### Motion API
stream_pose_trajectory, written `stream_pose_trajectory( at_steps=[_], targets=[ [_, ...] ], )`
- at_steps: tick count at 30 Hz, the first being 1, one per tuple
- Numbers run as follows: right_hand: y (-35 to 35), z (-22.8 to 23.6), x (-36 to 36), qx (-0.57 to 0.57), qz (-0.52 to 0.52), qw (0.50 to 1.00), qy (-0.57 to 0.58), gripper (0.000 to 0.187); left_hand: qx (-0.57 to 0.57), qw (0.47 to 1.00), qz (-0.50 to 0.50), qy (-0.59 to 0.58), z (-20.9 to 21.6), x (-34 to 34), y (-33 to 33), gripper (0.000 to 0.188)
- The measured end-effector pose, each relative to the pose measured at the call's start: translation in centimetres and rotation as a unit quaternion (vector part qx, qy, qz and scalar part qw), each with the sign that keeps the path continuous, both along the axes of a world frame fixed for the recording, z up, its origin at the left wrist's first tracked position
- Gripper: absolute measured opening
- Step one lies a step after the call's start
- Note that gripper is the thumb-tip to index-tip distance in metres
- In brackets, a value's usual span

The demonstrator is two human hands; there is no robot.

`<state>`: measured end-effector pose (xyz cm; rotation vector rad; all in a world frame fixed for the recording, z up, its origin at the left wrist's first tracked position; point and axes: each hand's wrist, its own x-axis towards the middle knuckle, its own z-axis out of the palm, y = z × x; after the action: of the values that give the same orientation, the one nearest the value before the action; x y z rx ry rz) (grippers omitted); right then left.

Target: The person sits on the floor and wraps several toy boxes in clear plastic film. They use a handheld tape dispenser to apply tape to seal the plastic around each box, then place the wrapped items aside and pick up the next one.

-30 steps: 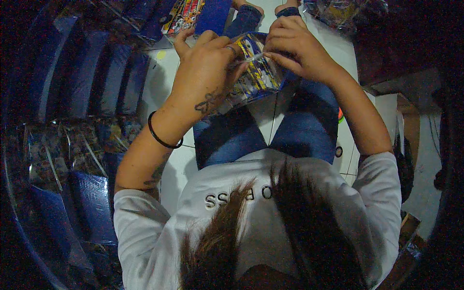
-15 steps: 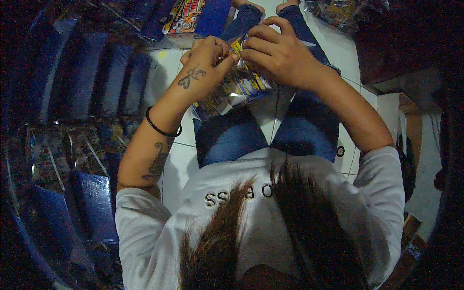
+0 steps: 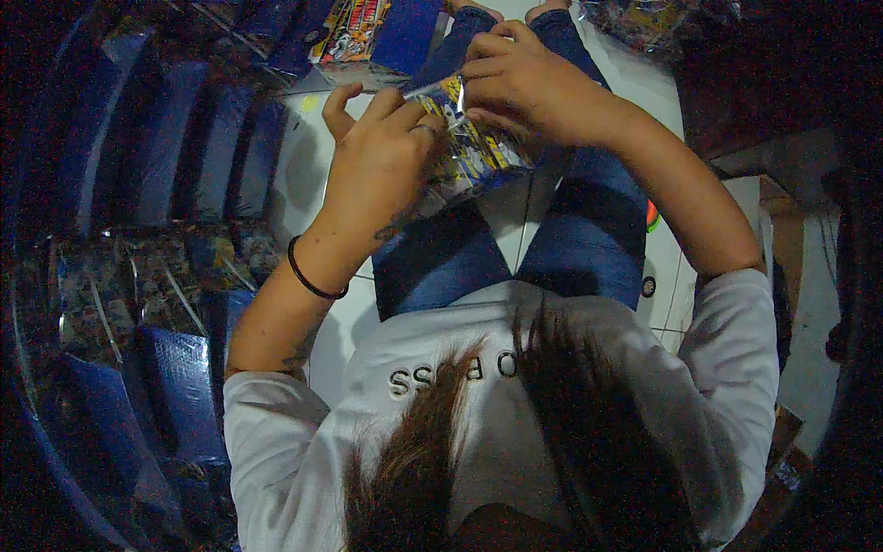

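White square-tiled floor [image 3: 655,87], pretty much covered on the left by flat blue plastic-wrapped packs [image 3: 175,147]; a blue box with a colourful printed side [image 3: 405,37] is parked far left, clear-plastic-wrapped packets [image 3: 648,23] far right.

The package [image 3: 483,156] is positioned over the legs [image 3: 589,244], between the left hand [image 3: 382,156] and the right hand [image 3: 533,87]. Beyond the package, a box [image 3: 405,41] lies to its left and a heap of wrapped items [image 3: 658,20] to its right; a row of packs [image 3: 175,138] lies farther left.

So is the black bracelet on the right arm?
No, the black bracelet is around the left forearm, and no band shows on the right forearm.
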<state>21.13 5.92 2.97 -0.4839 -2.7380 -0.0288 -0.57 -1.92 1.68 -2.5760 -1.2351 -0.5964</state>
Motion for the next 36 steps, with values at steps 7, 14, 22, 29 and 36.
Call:
stream_pose_trajectory(
  at_steps=[7,14,22,29,36],
  targets=[
    [-0.7,2.1,3.5,-0.030,-0.078,0.994,0.071,0.017,0.043,0.996,0.010,-0.076,-2.0,0.1,-0.2,0.013],
    [-0.9,-2.8,3.3,0.033,-0.127,0.989,0.067,0.018,0.079,0.989,0.036,-0.118,-3.3,-1.3,-1.3,0.015],
    [-6.5,-2.4,-2.3,0.085,-0.168,0.971,0.146,0.027,0.106,0.977,0.100,-0.155,-4.4,-1.5,-1.9,0.013],
    [-8.5,-5.9,-5.4,0.041,-0.161,0.978,0.128,0.038,0.038,0.977,0.066,-0.200,-4.4,-2.8,-1.9,0.013],
    [-8.7,-6.8,-4.5,0.015,-0.151,0.978,0.142,0.044,0.021,0.965,0.064,-0.252,-4.4,-3.8,-2.0,0.018]
  ],
)
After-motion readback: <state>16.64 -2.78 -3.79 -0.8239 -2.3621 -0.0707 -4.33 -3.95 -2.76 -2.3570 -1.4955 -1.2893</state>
